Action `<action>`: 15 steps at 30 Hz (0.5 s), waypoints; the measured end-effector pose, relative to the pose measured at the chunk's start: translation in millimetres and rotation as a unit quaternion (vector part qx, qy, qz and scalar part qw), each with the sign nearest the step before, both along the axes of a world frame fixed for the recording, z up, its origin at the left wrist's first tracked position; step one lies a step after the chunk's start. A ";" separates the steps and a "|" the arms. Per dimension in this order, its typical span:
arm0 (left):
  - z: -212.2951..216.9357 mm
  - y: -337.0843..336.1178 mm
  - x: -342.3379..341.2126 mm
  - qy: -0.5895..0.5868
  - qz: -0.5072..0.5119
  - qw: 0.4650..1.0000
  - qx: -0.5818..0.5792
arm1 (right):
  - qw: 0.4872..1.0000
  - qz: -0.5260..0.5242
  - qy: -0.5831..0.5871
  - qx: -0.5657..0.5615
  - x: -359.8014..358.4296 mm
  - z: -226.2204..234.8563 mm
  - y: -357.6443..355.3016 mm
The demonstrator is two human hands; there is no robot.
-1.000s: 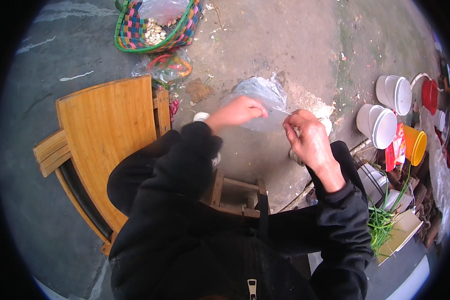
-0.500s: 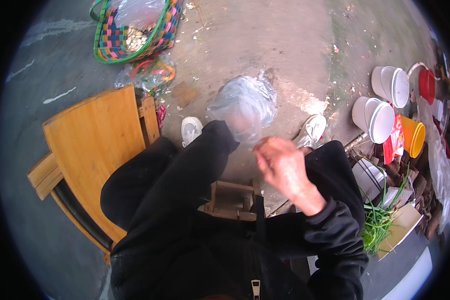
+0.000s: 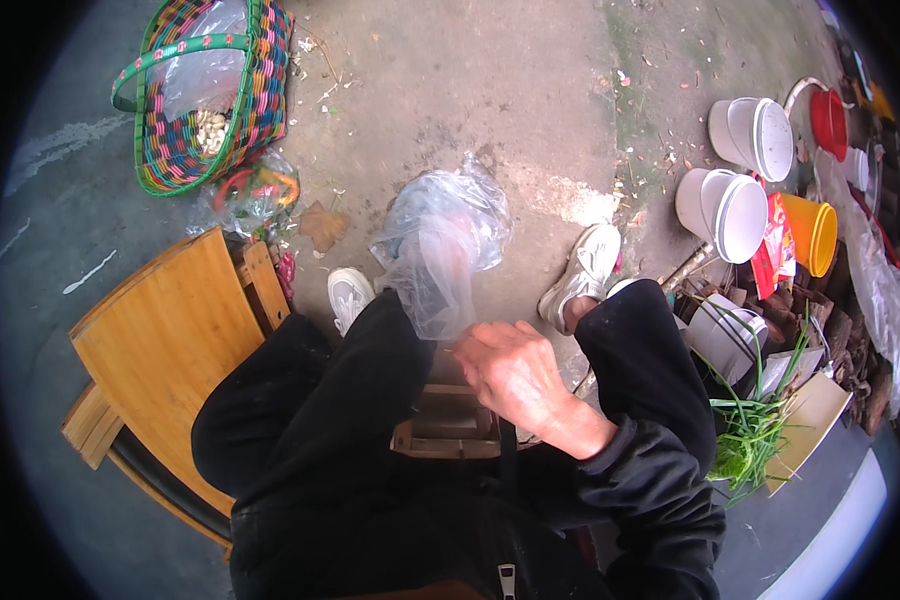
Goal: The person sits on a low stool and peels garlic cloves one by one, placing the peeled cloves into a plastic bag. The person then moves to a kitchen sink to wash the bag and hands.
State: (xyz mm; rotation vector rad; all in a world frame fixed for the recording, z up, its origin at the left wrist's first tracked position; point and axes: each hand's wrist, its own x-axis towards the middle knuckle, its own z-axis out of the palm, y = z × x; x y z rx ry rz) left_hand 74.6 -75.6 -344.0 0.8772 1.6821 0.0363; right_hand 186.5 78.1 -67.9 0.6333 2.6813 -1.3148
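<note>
the left hand (image 3: pixel 448 262) sits inside a clear plastic bag (image 3: pixel 440 240), its grip hidden. the right hand (image 3: pixel 515 370), fingers loosely curled and holding nothing, hovers just beside the bag.

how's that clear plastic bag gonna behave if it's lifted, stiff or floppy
Likely floppy: the clear plastic bag is thin, crumpled film, sagging in folds. Probably light, since it looks nearly empty. It may slip or flutter, as the left hand seems inside it, hidden, and the right hand hovers beside it.
</note>
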 end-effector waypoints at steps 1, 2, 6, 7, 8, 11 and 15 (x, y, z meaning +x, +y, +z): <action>-1.1 2.5 -1.4 0.004 0.002 1.000 0.002 | 1.000 0.000 0.000 0.001 0.6 0.0 0.6; -1.9 3.9 -4.1 0.009 0.003 1.000 0.003 | 1.000 -0.001 0.001 0.004 1.1 -0.4 1.1; -7.1 9.4 -11.3 0.021 0.012 1.000 0.013 | 1.000 0.004 -0.003 0.000 3.4 -1.5 -1.8; -8.2 10.0 -13.0 0.025 0.015 0.999 0.016 | 1.000 0.006 -0.003 0.002 3.5 -1.5 -3.0; -9.0 9.9 -14.6 0.029 0.017 0.999 0.017 | 1.000 0.006 -0.005 0.002 3.6 -1.2 -4.0; -10.3 9.7 -16.7 0.042 0.032 0.998 0.030 | 1.000 0.006 -0.013 -0.006 2.9 0.2 -3.7; -3.3 3.5 -16.3 0.061 0.082 0.993 0.067 | 1.000 -0.005 -0.003 0.002 0.7 2.7 3.1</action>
